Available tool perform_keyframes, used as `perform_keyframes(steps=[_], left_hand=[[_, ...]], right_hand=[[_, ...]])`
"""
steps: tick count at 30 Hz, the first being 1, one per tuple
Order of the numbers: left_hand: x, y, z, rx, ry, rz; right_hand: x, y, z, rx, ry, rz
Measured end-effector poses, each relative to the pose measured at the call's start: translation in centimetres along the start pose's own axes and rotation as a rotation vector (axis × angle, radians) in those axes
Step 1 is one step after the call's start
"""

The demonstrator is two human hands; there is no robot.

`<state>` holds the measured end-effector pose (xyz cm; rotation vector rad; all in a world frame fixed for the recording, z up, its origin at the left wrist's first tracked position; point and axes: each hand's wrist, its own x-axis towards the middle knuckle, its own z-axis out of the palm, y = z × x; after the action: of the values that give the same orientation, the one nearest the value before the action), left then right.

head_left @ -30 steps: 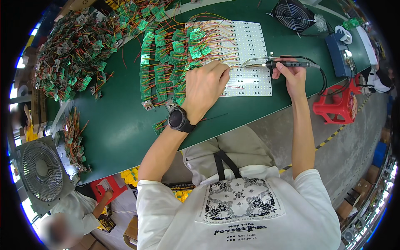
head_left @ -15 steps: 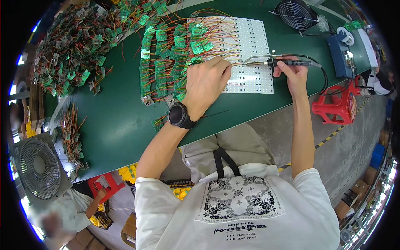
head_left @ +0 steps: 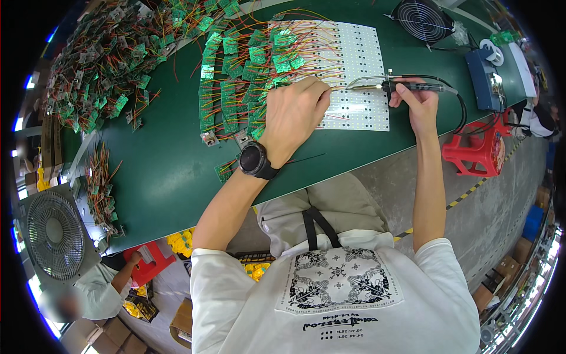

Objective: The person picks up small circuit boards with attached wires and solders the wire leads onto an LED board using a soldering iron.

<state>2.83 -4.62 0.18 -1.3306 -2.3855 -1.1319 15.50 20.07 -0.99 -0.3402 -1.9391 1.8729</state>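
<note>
My right hand (head_left: 416, 101) grips a black soldering iron (head_left: 407, 87) with a thin metal feed tube along its top, its tip pointing left over a white LED panel (head_left: 359, 88) dotted with small pads. Close to that tip, my left hand (head_left: 296, 109) is closed with its fingers curled in a pinch. Whatever it pinches is hidden behind the fingers; thin wires lie around them. Green circuit boards (head_left: 230, 112) in rows lie left of the panel, their red and yellow wires reaching onto it.
A large heap of wired boards (head_left: 100, 65) fills the far left, with a smaller wire bundle (head_left: 101, 189) nearer. A black fan (head_left: 420, 22) and a blue solder feeder (head_left: 484, 79) stand right. Red stools (head_left: 474, 152), a grey fan (head_left: 56, 227) and another person (head_left: 103, 292) are beyond the table.
Both hands and the soldering iron stay almost in place, the whole view shifting slightly. At lower left, the other person's arm has moved near the red stool.
</note>
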Motion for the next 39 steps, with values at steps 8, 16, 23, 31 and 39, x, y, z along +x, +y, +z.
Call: perform_keyframes(steps=[8,16,23,31,39], left_hand=[[-0.1,-0.2,0.0,0.012,-0.006,0.001],[-0.1,-0.1,-0.1,0.012,-0.02,-0.009],[0.7,0.3,-0.4,-0.243,0.073,0.042],[1.0,0.4,-1.8,-0.361,-0.325,-0.059],[0.7,0.1,-0.3,-0.037,-0.079,0.155]], right_hand=[[0.1,0.0,-0.1,0.036,0.01,-0.008],[0.3,0.3,-0.2,0.043,0.041,-0.01],[1.1,0.0,-1.2,0.158,0.07,0.102],[0.4,0.3,-1.1,0.155,0.042,0.081],[0.2,0.2,-0.7,0.085,0.022,0.039]])
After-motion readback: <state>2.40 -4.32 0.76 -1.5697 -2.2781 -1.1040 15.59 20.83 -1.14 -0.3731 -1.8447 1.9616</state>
